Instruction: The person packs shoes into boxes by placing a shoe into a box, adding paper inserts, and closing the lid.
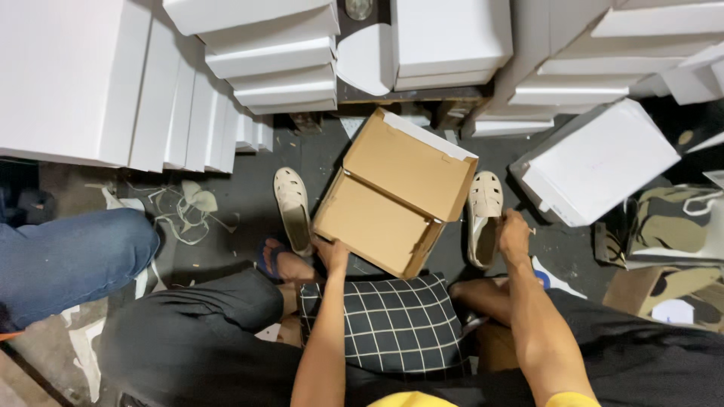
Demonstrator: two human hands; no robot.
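"While the left hand (332, 255) held on, where did its fingers sit?"

"They curled shut over the near edge of the box (392, 194), thumb on top. That box was brown card, open, its lid flap raised toward the stacks, and it stood tilted over the floor between two shoes."

"And the right hand (513, 235)?"

"Its fingers were closed round the heel of the right shoe (483, 218), a cream perforated slip-on lying just beside the box's right side. How tightly they pinched could not be told."

"The other shoe?"

"The left shoe (292, 208), same kind, lay on the floor (249, 188) just left of the box, untouched, near a foot in a blue sandal (276, 262)."

"What lay farther out?"

"A checked cushion (392, 320) rested at the person's lap, under the box's near corner. White boxes (275, 56) stood stacked along the far side, and one white box (599, 162) lay tipped at the right. Someone's knee in jeans (72, 260) showed at the left."
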